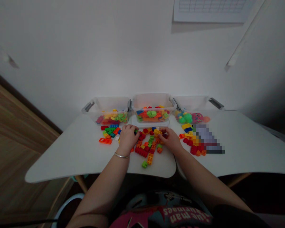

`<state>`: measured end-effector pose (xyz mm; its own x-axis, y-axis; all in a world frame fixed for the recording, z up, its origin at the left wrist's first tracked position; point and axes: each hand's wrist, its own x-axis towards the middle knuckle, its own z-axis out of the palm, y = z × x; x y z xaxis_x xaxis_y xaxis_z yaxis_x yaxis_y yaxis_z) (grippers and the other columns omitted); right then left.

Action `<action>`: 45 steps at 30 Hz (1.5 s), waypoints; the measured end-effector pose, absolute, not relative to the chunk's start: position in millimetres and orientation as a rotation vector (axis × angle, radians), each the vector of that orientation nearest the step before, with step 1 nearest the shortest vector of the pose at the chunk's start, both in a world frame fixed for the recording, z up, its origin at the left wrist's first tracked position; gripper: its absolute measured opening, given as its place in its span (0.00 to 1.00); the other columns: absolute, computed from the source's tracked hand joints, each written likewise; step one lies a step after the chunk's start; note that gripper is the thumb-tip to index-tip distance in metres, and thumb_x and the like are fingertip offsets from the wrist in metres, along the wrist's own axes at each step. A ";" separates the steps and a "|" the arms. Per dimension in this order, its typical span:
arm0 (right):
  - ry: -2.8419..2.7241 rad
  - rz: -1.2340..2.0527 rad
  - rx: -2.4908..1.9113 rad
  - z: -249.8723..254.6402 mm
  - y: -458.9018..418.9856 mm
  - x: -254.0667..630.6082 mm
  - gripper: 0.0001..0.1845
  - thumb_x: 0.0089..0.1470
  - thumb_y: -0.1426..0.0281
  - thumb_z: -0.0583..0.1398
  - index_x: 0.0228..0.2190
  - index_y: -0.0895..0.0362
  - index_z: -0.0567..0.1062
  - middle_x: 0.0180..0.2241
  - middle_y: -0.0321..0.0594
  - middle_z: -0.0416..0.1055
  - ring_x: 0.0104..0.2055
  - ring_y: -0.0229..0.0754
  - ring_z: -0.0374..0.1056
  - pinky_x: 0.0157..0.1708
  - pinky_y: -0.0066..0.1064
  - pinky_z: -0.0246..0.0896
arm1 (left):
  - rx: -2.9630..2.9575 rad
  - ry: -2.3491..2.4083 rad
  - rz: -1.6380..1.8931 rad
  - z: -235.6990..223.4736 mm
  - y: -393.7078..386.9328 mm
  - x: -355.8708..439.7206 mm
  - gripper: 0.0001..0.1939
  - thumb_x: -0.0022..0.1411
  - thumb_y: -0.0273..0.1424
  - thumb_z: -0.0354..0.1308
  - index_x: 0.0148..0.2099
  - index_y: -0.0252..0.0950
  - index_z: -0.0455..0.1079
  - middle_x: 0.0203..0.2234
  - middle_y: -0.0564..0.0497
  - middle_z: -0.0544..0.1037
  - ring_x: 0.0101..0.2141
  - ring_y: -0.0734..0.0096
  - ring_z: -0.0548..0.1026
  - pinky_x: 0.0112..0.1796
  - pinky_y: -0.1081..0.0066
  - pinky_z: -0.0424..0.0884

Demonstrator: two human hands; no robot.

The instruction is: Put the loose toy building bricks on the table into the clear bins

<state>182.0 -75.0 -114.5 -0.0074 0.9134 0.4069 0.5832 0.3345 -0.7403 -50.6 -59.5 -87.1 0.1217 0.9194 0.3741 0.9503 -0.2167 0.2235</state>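
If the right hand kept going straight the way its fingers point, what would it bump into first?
Probably the yellow blocks right by the fingers of the right hand; they may already be touching, since depth is hard to judge here.

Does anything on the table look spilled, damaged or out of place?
Only one thing looks odd: a pixelated patch on the right part of the table, which hides whatever lies beside a brick pile. Loose bricks are scattered outside the bins, but no damage is visible.
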 end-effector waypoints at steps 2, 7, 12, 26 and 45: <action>-1.679 0.475 -1.290 -113.6 -74.1 182.2 0.13 0.49 0.63 0.61 0.38 0.54 0.73 0.36 0.42 0.75 0.38 0.46 0.71 0.40 0.41 0.70 | -2.303 -1.919 -0.674 -86.9 -59.4 -50.7 0.12 0.62 0.34 0.54 0.43 0.38 0.76 0.42 0.45 0.78 0.48 0.56 0.69 0.51 0.59 0.64; -1.578 0.302 -1.196 -98.0 -76.9 187.4 0.09 0.50 0.64 0.61 0.34 0.52 0.71 0.34 0.41 0.73 0.36 0.46 0.69 0.41 0.43 0.69 | -2.310 -1.918 -0.657 -85.6 -59.8 -50.4 0.12 0.62 0.34 0.53 0.43 0.38 0.76 0.42 0.45 0.78 0.48 0.56 0.70 0.51 0.59 0.64; -1.489 0.074 -1.088 -66.6 -75.5 198.0 0.08 0.53 0.63 0.60 0.36 0.51 0.71 0.36 0.41 0.72 0.38 0.45 0.69 0.41 0.42 0.69 | -2.303 -1.924 -0.647 -84.8 -60.5 -50.2 0.12 0.62 0.34 0.53 0.43 0.39 0.76 0.42 0.45 0.78 0.48 0.56 0.70 0.51 0.59 0.64; -1.563 0.076 -1.249 6.9 12.4 196.1 0.15 0.53 0.56 0.60 0.35 0.54 0.71 0.36 0.42 0.76 0.39 0.46 0.72 0.42 0.40 0.66 | -2.280 -1.927 -0.703 -86.4 -61.2 -50.3 0.12 0.61 0.34 0.55 0.43 0.39 0.76 0.41 0.45 0.77 0.48 0.55 0.69 0.51 0.59 0.65; -1.812 -0.051 -1.664 -0.5 37.0 193.1 0.14 0.58 0.62 0.54 0.36 0.56 0.76 0.38 0.50 0.78 0.44 0.54 0.72 0.50 0.48 0.61 | -2.281 -1.924 -0.688 -87.2 -60.0 -51.4 0.11 0.61 0.34 0.55 0.43 0.39 0.76 0.42 0.45 0.77 0.46 0.55 0.69 0.50 0.59 0.65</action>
<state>193.1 37.0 -0.5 0.0359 0.8718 0.4885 0.8978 0.1866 -0.3990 -51.4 -60.0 -87.2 0.1111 0.9169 0.3834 0.9522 -0.2087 0.2230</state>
